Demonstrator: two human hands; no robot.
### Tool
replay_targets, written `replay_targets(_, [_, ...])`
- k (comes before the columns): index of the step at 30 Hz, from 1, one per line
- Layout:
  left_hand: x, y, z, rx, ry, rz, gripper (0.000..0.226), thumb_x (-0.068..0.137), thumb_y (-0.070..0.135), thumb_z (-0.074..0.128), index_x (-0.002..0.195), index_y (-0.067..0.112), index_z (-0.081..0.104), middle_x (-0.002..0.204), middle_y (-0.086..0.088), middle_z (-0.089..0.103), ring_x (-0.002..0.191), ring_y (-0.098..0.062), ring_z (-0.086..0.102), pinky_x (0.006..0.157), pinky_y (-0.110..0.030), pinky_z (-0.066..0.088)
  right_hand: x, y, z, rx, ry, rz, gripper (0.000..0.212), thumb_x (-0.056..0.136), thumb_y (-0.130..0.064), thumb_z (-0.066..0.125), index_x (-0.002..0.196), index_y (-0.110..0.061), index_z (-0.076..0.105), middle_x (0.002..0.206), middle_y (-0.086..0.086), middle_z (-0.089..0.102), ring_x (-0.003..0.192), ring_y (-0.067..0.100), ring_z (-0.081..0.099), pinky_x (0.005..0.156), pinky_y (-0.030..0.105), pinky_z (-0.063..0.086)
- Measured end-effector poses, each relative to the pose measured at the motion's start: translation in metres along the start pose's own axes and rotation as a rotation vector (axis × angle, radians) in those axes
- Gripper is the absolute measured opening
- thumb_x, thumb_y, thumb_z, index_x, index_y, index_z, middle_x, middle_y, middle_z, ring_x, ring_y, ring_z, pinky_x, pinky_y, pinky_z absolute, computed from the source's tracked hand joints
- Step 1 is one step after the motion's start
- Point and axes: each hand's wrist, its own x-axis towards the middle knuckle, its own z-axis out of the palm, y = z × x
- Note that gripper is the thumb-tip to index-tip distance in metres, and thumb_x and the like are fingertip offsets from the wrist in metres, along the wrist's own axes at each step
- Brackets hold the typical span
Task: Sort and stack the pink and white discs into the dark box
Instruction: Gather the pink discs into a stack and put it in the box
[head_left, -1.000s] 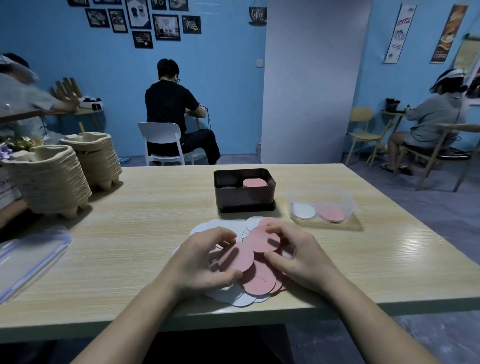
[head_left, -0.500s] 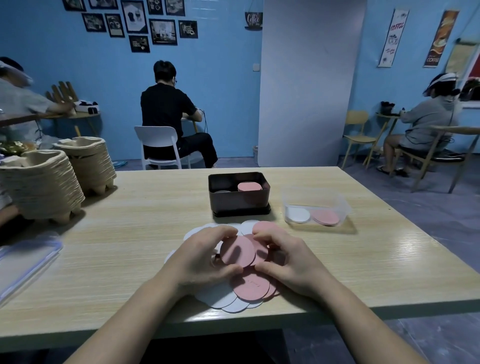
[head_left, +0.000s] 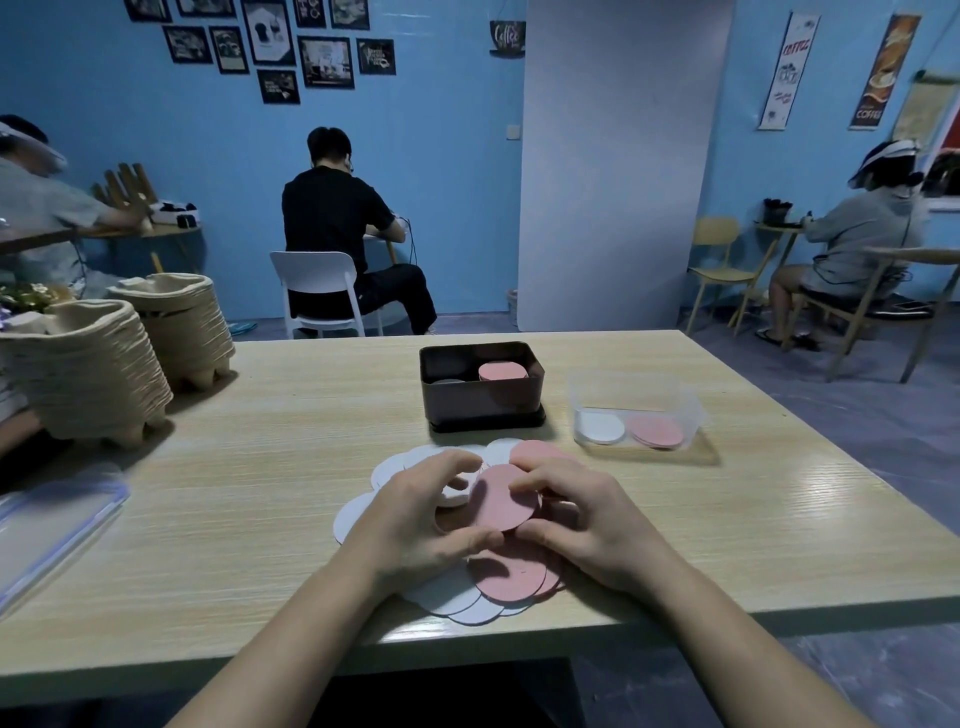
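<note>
1. The table (head_left: 249, 519) fills most of my view, pale wood, with its near edge just below the work.
2. Two stacks of pulp trays (head_left: 83, 384) stand at the far left, well apart from everything I care about.
3. The dark box (head_left: 480, 402) sits mid-table, straight out on the far side of both hands, with its long axis running left to right. A pink stack (head_left: 501, 371) rises in its right half. Something pale lies low in the left half, and I cannot tell what.
4. A clear tub (head_left: 685, 400) stands just right of the box, with a white and a pink disc side by side in it.
5. The loose pile (head_left: 441, 597) lies at the near edge, whites fanned to the left and near side, pinks heaped to the right.
6. My left hand (head_left: 415, 525) is curled, thumb at the near rim of the top disc and fingers arched over its far-left side. My right hand (head_left: 582, 519) mirrors it, forefinger on the far rim and thumb on the near rim. Between them they pinch one disc by its edge.
7. That pink disc (head_left: 501, 499) is tilted up off the pile, between the two hands.
8. I judge the carry goes straight away from me. The pink stack lies nearly on the disc's own line, a shade toward the right hand, so the right hand is the better placed to set it down.
</note>
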Motion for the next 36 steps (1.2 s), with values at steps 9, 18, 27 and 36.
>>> replay_targets(9, [0.001, 0.001, 0.0, 0.087, 0.055, 0.098, 0.025, 0.08, 0.032, 0.086, 0.091, 0.025, 0.065, 0.085, 0.014, 0.065, 0.083, -0.011, 0.062, 0.069, -0.029, 0.056, 0.0, 0.004, 0.002, 0.141, -0.005, 0.051, 0.029, 0.081, -0.011, 0.082, 0.105, -0.023, 0.069, 0.133, -0.007, 0.061, 0.129, 0.013, 0.055, 0.096, 0.039, 0.057])
replay_targets(18, [0.001, -0.002, 0.004, 0.059, 0.08, 0.063, 0.032, 0.075, 0.012, 0.09, 0.098, 0.026, 0.072, 0.092, 0.019, 0.065, 0.092, -0.009, 0.063, 0.072, -0.023, 0.057, 0.001, 0.01, 0.002, -0.073, 0.024, -0.006, 0.03, 0.081, -0.023, 0.083, 0.108, -0.026, 0.069, 0.142, -0.006, 0.057, 0.139, 0.007, 0.046, 0.108, 0.045, 0.046])
replay_targets(27, [0.004, -0.007, 0.005, 0.064, 0.07, 0.047, 0.042, 0.075, 0.011, 0.089, 0.109, 0.027, 0.072, 0.098, 0.018, 0.068, 0.092, -0.006, 0.065, 0.073, -0.021, 0.056, 0.003, 0.009, 0.002, -0.039, -0.004, 0.006, 0.041, 0.075, -0.026, 0.087, 0.113, -0.027, 0.069, 0.144, -0.012, 0.051, 0.132, 0.009, 0.051, 0.102, 0.04, 0.052])
replay_targets(36, [0.003, -0.006, 0.005, 0.107, 0.068, 0.054, 0.042, 0.074, 0.011, 0.09, 0.107, 0.027, 0.07, 0.094, 0.027, 0.062, 0.087, 0.0, 0.061, 0.071, -0.007, 0.046, 0.004, 0.011, 0.002, -0.071, -0.002, -0.015, 0.046, 0.076, -0.025, 0.087, 0.119, -0.022, 0.069, 0.144, -0.009, 0.053, 0.138, 0.006, 0.045, 0.108, 0.04, 0.048])
